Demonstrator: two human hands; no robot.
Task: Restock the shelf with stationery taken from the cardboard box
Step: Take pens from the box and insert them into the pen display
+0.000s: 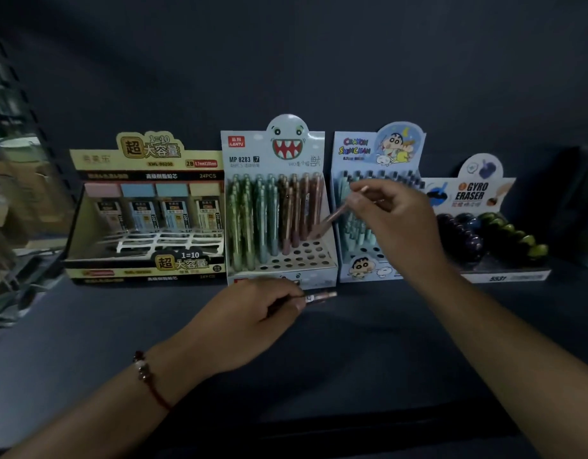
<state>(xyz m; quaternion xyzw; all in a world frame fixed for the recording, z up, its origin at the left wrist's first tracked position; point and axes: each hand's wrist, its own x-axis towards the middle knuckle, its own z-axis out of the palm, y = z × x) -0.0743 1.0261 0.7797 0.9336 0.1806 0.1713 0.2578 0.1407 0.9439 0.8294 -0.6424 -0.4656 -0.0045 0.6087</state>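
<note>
Your right hand [390, 210] pinches a pink pencil [332, 217] near its top, tip angled over the monster display box [279, 207], your left hand [253, 313] grips spare pencils [319, 298]; they look light, stiff, slick, so hold mid-barrel.

Dim dark back wall [286, 61] (matte)

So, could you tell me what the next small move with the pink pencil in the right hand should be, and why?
Probably lower the pink pencil tip-first into an empty hole at the front right of the monster display box. The right hand pinches it tilted just above those holes, beside the other pink pencils already standing there. The left hand holds more pencils waiting.
</note>
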